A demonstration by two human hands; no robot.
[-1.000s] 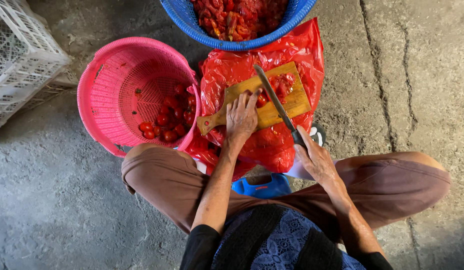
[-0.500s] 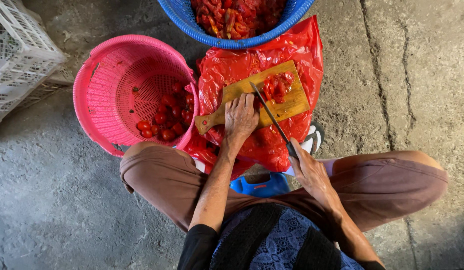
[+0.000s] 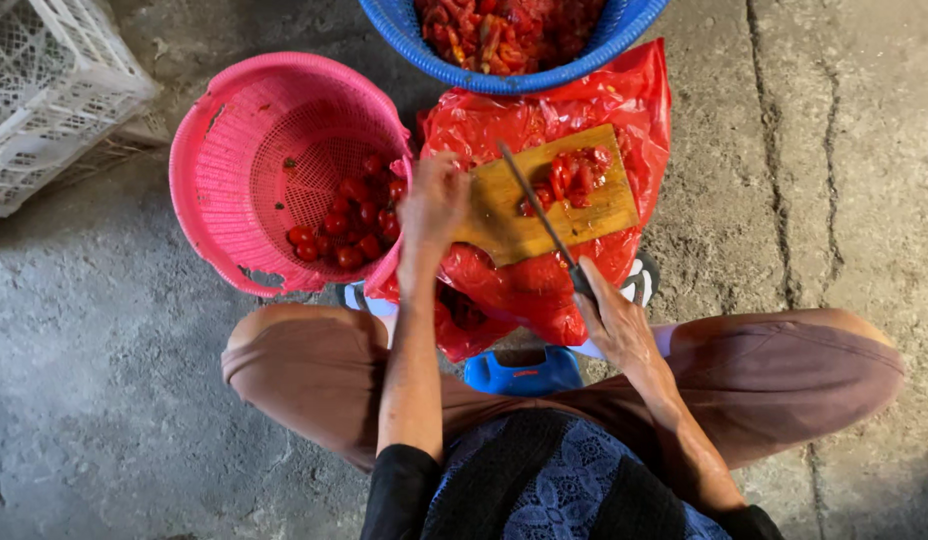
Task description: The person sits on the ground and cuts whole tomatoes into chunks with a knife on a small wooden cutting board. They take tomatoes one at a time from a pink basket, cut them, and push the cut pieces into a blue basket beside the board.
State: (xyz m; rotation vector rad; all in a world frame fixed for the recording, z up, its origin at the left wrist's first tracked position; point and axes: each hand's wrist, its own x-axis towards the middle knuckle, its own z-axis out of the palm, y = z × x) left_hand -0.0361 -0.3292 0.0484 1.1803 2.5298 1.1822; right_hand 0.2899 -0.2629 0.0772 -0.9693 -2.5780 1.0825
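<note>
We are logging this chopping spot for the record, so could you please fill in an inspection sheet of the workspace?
Surface: rough, cracked concrete floor.
Job's things: wooden cutting board on a red plastic bag, cut red pieces on it; knife across the board.
Clutter: pink basket with whole red fruits; blue basket of cut pieces; blue stool.
Grippers: left hand at the board's left edge, beside the pink basket; right hand grips the knife handle.
Cables: nothing seen.
Surroundings: white crate, top left.

L hand (image 3: 434, 200) reaching fwd, fingers loose; R hand (image 3: 614, 320) closed in grip.
</note>
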